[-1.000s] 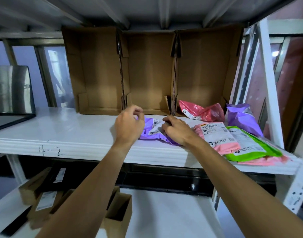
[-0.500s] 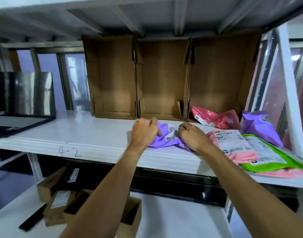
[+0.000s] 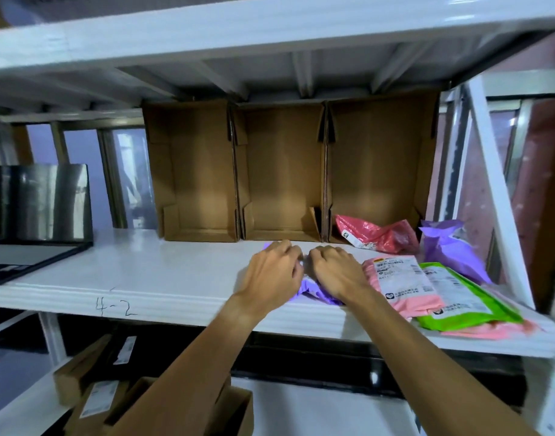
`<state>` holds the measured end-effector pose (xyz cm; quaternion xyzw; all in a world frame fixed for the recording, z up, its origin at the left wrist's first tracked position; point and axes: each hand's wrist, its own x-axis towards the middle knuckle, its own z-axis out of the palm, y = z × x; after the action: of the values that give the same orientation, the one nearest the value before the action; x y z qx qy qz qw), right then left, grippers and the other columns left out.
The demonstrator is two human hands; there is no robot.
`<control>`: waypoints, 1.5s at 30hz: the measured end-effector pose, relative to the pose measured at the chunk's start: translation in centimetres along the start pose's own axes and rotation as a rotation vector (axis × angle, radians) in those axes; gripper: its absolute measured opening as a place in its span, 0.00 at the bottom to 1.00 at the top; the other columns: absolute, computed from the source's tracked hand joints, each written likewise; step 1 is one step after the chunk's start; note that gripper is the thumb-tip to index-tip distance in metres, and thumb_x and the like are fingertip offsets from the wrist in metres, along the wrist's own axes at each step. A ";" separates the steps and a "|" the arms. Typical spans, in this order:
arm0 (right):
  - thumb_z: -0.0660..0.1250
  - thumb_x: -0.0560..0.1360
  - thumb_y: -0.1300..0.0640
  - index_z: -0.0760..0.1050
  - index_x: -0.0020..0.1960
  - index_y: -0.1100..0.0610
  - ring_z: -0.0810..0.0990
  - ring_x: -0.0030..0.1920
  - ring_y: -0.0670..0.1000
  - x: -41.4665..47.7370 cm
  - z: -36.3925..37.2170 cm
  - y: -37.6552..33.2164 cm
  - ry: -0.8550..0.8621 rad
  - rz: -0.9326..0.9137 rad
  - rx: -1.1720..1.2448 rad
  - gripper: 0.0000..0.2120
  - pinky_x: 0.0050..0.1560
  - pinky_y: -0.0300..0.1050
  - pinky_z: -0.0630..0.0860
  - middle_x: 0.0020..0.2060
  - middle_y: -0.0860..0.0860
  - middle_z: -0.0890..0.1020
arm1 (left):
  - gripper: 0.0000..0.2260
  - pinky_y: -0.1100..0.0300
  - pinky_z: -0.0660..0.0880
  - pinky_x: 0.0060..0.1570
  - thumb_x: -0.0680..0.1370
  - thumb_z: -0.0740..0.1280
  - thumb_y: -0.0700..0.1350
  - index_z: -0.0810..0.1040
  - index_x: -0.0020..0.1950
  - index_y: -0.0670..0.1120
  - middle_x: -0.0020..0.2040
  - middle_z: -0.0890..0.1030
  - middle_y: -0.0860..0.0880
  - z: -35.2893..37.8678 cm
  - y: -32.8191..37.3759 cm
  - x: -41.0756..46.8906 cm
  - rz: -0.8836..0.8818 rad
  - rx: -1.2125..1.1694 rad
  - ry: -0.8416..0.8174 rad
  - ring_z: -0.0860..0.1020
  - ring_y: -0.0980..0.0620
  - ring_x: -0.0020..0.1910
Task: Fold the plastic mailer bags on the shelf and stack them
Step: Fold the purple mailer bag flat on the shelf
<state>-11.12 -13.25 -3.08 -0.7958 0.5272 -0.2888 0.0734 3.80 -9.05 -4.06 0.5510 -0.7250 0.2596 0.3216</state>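
A purple mailer bag (image 3: 311, 289) lies on the white shelf (image 3: 163, 272), mostly hidden under both my hands. My left hand (image 3: 274, 272) and my right hand (image 3: 337, 272) sit side by side on it, fingers curled down onto the plastic. Just right of my right hand lies a flat stack: a pink mailer bag (image 3: 402, 286), a green mailer bag (image 3: 468, 302) and another pink one beneath. Farther back sit a crumpled red mailer bag (image 3: 375, 236) and a crumpled purple mailer bag (image 3: 452, 250).
Three open cardboard boxes (image 3: 282, 171) stand on their sides along the back of the shelf. A dark laptop (image 3: 34, 221) is at the far left. A white upright post (image 3: 496, 196) bounds the right side. Cardboard boxes (image 3: 103, 401) lie on the lower shelf.
My hands have come closer together over the purple bag and now cover most of it, its white label no longer showing. The camera has tilted up and left.
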 end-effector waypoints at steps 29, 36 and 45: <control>0.48 0.83 0.59 0.71 0.69 0.60 0.69 0.70 0.57 1.4 1.1 0.0 -0.223 -0.214 -0.240 0.19 0.68 0.51 0.65 0.71 0.56 0.71 | 0.22 0.49 0.60 0.75 0.86 0.50 0.46 0.63 0.77 0.38 0.79 0.62 0.40 1.7 -1.0 1.9 -0.057 0.016 -0.650 0.61 0.44 0.77; 0.48 0.83 0.59 0.72 0.66 0.60 0.70 0.68 0.57 1.7 1.3 0.2 -0.230 -0.222 -0.270 0.18 0.67 0.51 0.67 0.68 0.56 0.73 | 0.22 0.49 0.56 0.78 0.86 0.50 0.45 0.59 0.79 0.37 0.81 0.57 0.39 1.9 -1.2 1.9 -0.016 0.073 -0.665 0.56 0.44 0.80; 0.48 0.84 0.58 0.72 0.66 0.59 0.70 0.68 0.57 1.8 1.4 0.2 -0.237 -0.202 -0.245 0.18 0.66 0.51 0.66 0.68 0.55 0.74 | 0.19 0.50 0.63 0.72 0.86 0.51 0.43 0.68 0.74 0.37 0.74 0.68 0.39 1.7 -1.0 2.0 -0.049 0.043 -0.658 0.66 0.44 0.73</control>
<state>-10.04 -15.23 -3.62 -0.8759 0.4637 -0.1328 0.0083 4.06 -11.79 -3.65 0.6293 -0.7708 0.0749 0.0646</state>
